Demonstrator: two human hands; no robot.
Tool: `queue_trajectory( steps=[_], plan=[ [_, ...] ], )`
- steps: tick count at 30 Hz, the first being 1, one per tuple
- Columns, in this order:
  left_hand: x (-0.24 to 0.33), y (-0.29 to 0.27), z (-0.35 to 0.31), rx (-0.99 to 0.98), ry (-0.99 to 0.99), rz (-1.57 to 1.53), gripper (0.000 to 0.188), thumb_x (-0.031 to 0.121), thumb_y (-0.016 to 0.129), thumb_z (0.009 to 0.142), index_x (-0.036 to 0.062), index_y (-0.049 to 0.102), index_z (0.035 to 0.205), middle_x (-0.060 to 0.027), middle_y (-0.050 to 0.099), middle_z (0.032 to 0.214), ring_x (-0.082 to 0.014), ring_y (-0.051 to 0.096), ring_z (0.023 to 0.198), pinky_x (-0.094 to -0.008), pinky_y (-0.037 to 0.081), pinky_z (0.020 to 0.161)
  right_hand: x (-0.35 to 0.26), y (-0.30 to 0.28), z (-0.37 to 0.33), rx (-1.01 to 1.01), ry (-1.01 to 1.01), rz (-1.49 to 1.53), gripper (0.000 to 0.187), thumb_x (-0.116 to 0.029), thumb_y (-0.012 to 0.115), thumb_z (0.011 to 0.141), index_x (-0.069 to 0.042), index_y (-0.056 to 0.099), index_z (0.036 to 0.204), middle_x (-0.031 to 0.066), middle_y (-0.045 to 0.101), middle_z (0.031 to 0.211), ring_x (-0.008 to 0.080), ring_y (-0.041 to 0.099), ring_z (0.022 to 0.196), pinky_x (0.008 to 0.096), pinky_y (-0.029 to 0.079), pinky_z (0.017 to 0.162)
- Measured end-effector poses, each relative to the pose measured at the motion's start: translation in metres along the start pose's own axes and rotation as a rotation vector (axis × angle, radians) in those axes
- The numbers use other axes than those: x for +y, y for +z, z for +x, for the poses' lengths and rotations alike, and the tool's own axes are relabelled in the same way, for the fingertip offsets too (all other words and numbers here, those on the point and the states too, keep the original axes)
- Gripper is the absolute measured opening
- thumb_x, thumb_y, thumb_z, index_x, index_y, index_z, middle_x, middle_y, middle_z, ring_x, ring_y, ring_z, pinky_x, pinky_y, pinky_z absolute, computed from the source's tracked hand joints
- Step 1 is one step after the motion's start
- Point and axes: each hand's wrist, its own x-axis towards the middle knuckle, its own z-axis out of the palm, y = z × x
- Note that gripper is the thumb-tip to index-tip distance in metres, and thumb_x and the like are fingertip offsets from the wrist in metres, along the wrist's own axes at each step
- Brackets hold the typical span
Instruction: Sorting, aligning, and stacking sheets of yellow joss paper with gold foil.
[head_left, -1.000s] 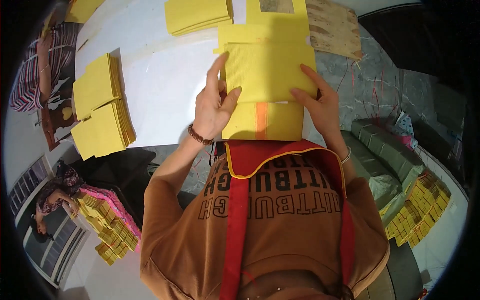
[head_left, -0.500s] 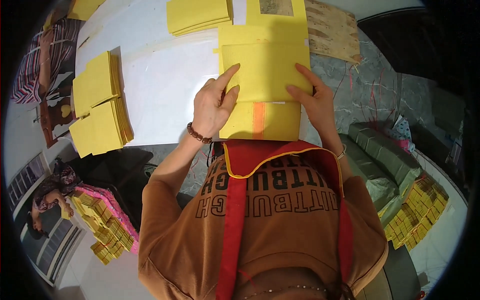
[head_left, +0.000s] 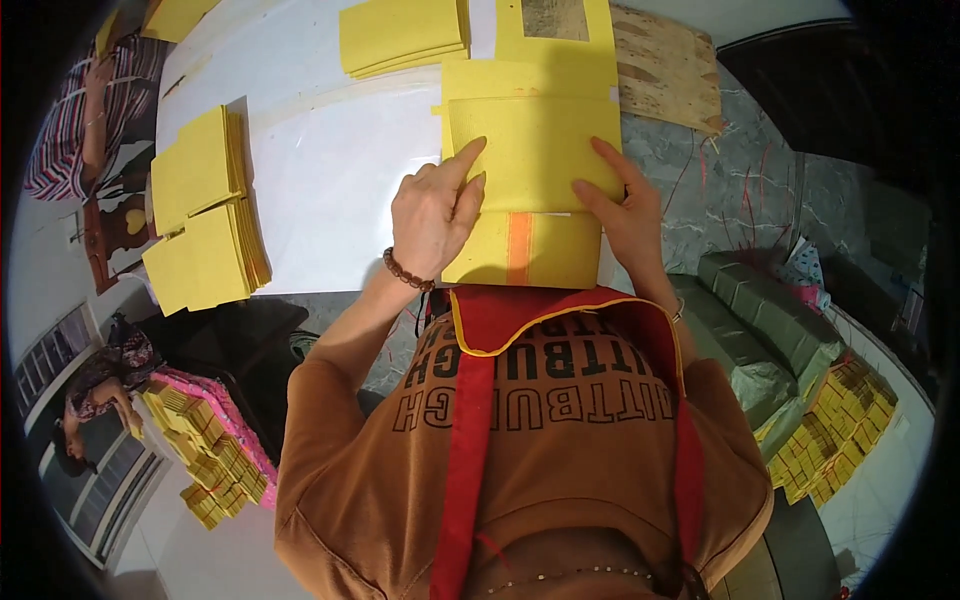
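A flat yellow paper piece lies over a larger yellow base at the table's near edge. The base has an orange strip running down its near part. My left hand rests at the left edge of the paper piece, with index finger and thumb apart on its surface and the other fingers curled. My right hand is at the right edge, its index finger and thumb likewise spread on the paper. Both hands are open, and neither lifts anything. The undersides of the fingers are partly hidden.
Stacks of yellow folded pieces stand at the table's left and far side. A wooden board lies at the right. Bundled yellow pieces sit beyond a green-covered seat. Other people are at the left.
The scene sits slightly lower in the picture. Both hands keep nearly the same place on the yellow paper piece.
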Motion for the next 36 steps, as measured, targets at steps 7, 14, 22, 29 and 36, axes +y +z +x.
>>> queue_trajectory(
  steps=[7,14,22,29,36],
  plan=[
    [-0.004,0.005,-0.001,0.041,0.022,0.026,0.033,0.014,0.056,0.081,0.0088,0.058,0.114,-0.0107,0.053,0.061,-0.0256,0.051,0.060,-0.0352,0.041,0.059,0.000,0.000,0.000,-0.007,-0.014,-0.028,0.045,-0.006,0.064,0.075,-0.001,0.052,0.119,0.0108,0.059,0.099,0.0149,0.056,0.090,0.0263,0.045,0.077],
    [-0.002,0.003,0.002,0.031,0.020,0.019,0.032,0.013,0.055,0.081,0.0089,0.058,0.113,-0.0111,0.052,0.060,-0.0257,0.050,0.059,-0.0354,0.041,0.059,0.003,0.002,-0.001,0.008,-0.007,-0.025,0.045,-0.005,0.064,0.076,-0.002,0.052,0.119,0.0089,0.058,0.100,0.0138,0.055,0.090,0.0255,0.045,0.076],
    [0.002,0.001,-0.001,-0.016,0.010,0.241,0.035,0.012,0.061,0.077,0.0123,0.059,0.113,-0.0085,0.058,0.081,-0.0231,0.052,0.075,-0.0343,0.039,0.070,0.001,0.002,0.000,0.012,0.008,0.033,0.044,-0.003,0.063,0.076,-0.001,0.052,0.118,0.0086,0.057,0.097,0.0138,0.055,0.088,0.0254,0.045,0.074],
    [-0.003,0.004,0.014,0.186,0.323,0.435,0.044,0.011,0.064,0.071,0.0224,0.057,0.113,-0.0057,0.043,0.124,-0.0249,0.040,0.111,-0.0410,0.028,0.089,-0.001,0.004,-0.002,0.031,0.054,0.088,0.043,-0.004,0.063,0.075,-0.002,0.053,0.117,0.0102,0.056,0.098,0.0159,0.055,0.089,0.0245,0.045,0.072],
    [-0.006,0.005,0.020,-0.233,0.686,0.423,0.058,0.001,0.051,0.068,0.0265,0.051,0.120,-0.0015,0.043,0.126,-0.0239,0.039,0.114,-0.0430,0.029,0.093,0.000,0.007,-0.012,0.107,-0.528,-0.922,0.038,-0.017,0.059,0.079,-0.015,0.056,0.116,0.0096,0.043,0.128,0.0260,0.038,0.119,0.0536,0.020,0.099]
  ],
)
